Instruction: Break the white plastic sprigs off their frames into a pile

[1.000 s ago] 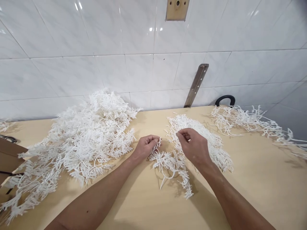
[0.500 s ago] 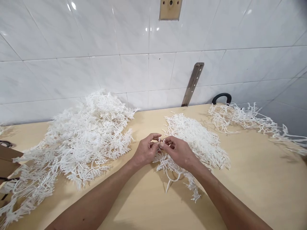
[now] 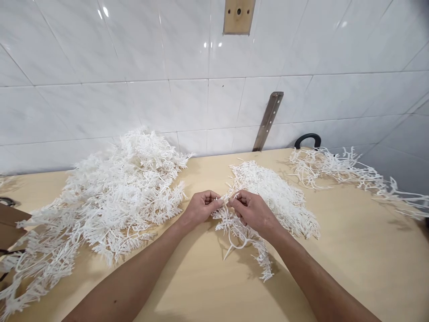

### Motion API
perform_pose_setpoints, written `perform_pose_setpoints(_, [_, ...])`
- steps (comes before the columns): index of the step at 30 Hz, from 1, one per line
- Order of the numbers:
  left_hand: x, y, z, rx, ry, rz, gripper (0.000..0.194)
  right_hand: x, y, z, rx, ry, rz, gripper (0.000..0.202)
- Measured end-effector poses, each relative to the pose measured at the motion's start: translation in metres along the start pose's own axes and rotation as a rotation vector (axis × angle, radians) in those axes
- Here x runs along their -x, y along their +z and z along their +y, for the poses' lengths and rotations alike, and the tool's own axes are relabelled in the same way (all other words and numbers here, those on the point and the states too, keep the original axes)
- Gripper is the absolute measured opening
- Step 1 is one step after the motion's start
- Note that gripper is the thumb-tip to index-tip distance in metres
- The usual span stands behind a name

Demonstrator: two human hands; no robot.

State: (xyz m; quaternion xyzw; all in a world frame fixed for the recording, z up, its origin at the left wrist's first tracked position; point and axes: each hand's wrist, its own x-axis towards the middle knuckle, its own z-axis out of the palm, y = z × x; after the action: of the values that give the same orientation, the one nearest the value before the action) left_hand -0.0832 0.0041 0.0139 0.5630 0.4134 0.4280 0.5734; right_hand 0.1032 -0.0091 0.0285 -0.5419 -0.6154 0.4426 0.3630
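Observation:
My left hand and my right hand are close together over the middle of the table, each with thumb and finger pinched. Between them they grip a white plastic branch, whose curved stem and feathery tufts hang below my right hand. The exact points of grip are too small to make out. Just behind my right hand lies a heap of fine white sprigs. A much larger pile of white plastic foliage spreads to the left of my left hand.
Bare, branching white stems lie at the far right, by a black curved handle. A metal bracket leans against the tiled wall behind the wooden table. A cardboard box stands at the left edge.
My fingertips have drawn slightly apart, with my left hand shifting a little left. The hanging part of the branch has swung left and slightly up.

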Motion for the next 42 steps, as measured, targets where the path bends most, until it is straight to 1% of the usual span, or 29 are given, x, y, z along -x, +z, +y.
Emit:
perform_pose_setpoints(2, [-0.001, -0.001, 0.002, 0.100, -0.045, 0.046, 0.039, 0.001, 0.000, 0.000, -0.004, -0.004, -0.013, 0.025])
perform_pose_setpoints(4, [-0.002, -0.002, 0.003, 0.167, -0.060, 0.098, 0.042, 0.001, 0.000, 0.001, -0.010, -0.011, -0.023, 0.025])
perform_pose_setpoints(7, [-0.003, -0.003, 0.003, 0.212, -0.079, 0.118, 0.044, 0.001, 0.001, 0.002, -0.024, -0.035, -0.019, 0.028])
perform_pose_setpoints(10, [-0.002, -0.002, 0.002, 0.166, -0.130, 0.101, 0.043, 0.001, 0.003, 0.005, -0.073, -0.056, 0.011, 0.031])
perform_pose_setpoints(12, [-0.001, -0.001, 0.000, 0.075, -0.168, 0.097, 0.041, -0.001, 0.005, 0.006, -0.126, -0.053, 0.052, 0.030])
perform_pose_setpoints(13, [-0.001, 0.000, -0.001, 0.007, -0.161, 0.109, 0.039, -0.002, 0.006, 0.007, -0.150, -0.049, 0.077, 0.030])
perform_pose_setpoints(14, [0.000, 0.001, -0.002, -0.081, -0.122, 0.137, 0.037, -0.003, 0.007, 0.009, -0.168, -0.045, 0.102, 0.030])
perform_pose_setpoints(15, [0.001, 0.001, -0.002, -0.190, -0.048, 0.188, 0.033, -0.003, 0.008, 0.010, -0.179, -0.040, 0.126, 0.029])
perform_pose_setpoints(16, [0.002, 0.002, -0.003, -0.317, 0.060, 0.266, 0.029, -0.004, 0.008, 0.011, -0.179, -0.032, 0.147, 0.029])
perform_pose_setpoints(18, [0.005, 0.003, -0.002, -0.575, 0.335, 0.446, 0.022, -0.005, 0.010, 0.012, -0.153, -0.015, 0.181, 0.028])
perform_pose_setpoints(19, [0.007, 0.005, -0.001, -0.681, 0.468, 0.503, 0.019, -0.005, 0.010, 0.013, -0.131, -0.008, 0.195, 0.028])
perform_pose_setpoints(20, [0.009, 0.006, 0.000, -0.762, 0.580, 0.527, 0.015, -0.005, 0.011, 0.012, -0.107, -0.005, 0.207, 0.027])
perform_pose_setpoints(21, [0.011, 0.008, 0.001, -0.817, 0.666, 0.511, 0.011, -0.004, 0.012, 0.012, -0.084, -0.005, 0.217, 0.027])
perform_pose_setpoints(22, [0.013, 0.010, 0.002, -0.853, 0.724, 0.462, 0.007, -0.003, 0.013, 0.011, -0.065, -0.009, 0.227, 0.027])
perform_pose_setpoints(24, [0.016, 0.014, 0.002, -0.902, 0.768, 0.358, 0.008, -0.002, 0.015, 0.009, -0.037, -0.022, 0.238, 0.027])
perform_pose_setpoints(26, [0.018, 0.017, 0.000, -0.930, 0.764, 0.290, 0.015, 0.000, 0.016, 0.006, -0.016, -0.042, 0.224, 0.027])
perform_pose_setpoints(29, [0.017, 0.018, -0.004, -0.924, 0.722, 0.264, 0.022, 0.001, 0.018, 0.002, 0.007, -0.087, 0.163, 0.027])
perform_pose_setpoints(32, [0.015, 0.017, -0.008, -0.878, 0.686, 0.275, 0.024, 0.002, 0.018, 0.000, 0.026, -0.127, 0.090, 0.026])
perform_pose_setpoints(34, [0.014, 0.015, -0.010, -0.856, 0.664, 0.277, 0.022, 0.003, 0.019, -0.001, 0.043, -0.159, 0.066, 0.024])
perform_pose_setpoints(38, [0.011, 0.013, -0.014, -0.849, 0.623, 0.299, 0.016, 0.005, 0.021, -0.001, 0.126, -0.274, 0.077, 0.019])
perform_pose_setpoints(42, [0.010, 0.011, -0.012, -0.831, 0.587, 0.342, 0.012, 0.008, 0.022, -0.003, 0.214, -0.388, 0.085, 0.017])
